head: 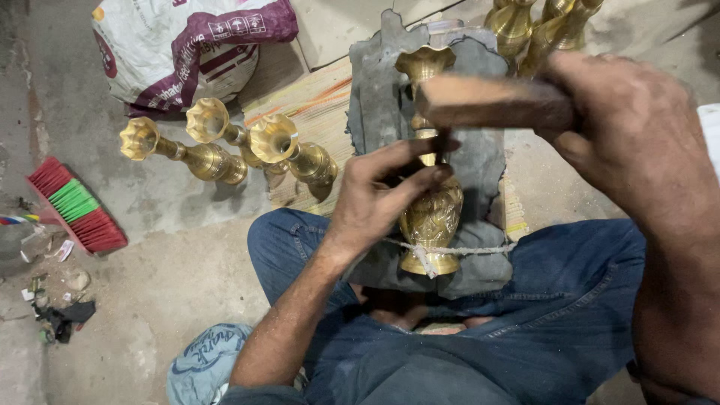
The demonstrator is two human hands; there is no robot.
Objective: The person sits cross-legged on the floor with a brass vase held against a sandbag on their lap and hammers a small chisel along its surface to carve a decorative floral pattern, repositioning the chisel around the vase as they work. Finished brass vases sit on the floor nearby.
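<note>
On the brass vase [431, 214], left fingers [409, 184] pinch a small tool; right fingers [559, 112] grip a mallet [487, 101].

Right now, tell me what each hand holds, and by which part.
Right hand grips a wooden mallet by one end. Left hand pinches a small dark tool near its top, against the brass vase.

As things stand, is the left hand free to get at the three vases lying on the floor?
Probably not at once: the left hand is pinching a tool against the tied vase; the floor vases themselves lie unobstructed.

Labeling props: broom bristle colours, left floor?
Broom: red bristles with a green band mid-way; head view.
</note>
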